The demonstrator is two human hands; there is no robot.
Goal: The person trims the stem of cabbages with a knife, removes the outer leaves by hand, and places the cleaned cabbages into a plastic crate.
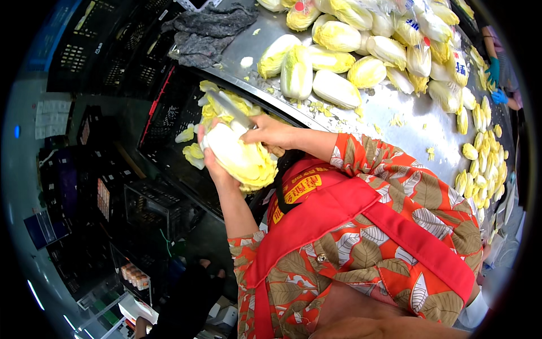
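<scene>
My left hand (216,165) holds a napa cabbage (239,156) from its outer side, fingers around its pale base end. The head lies tilted, its yellow leafy end towards my apron. My right hand (269,131) grips a knife (230,108), its metal blade pointing away to the upper left above the cabbage's base. The thumb of that hand rests against the cabbage. Below both hands is a black plastic crate (163,116) with a red strip on its edge. Trimmed cabbage leaves (192,154) lie in it, and more are heaped behind the blade.
A metal table (406,140) carries many napa cabbages (336,89), some in printed plastic bags, and leaf scraps. A dark grey cloth (207,36) lies at its corner. Black crates (106,46) stand to the left. At far right, another person's gloved hands (494,72) are near cabbages.
</scene>
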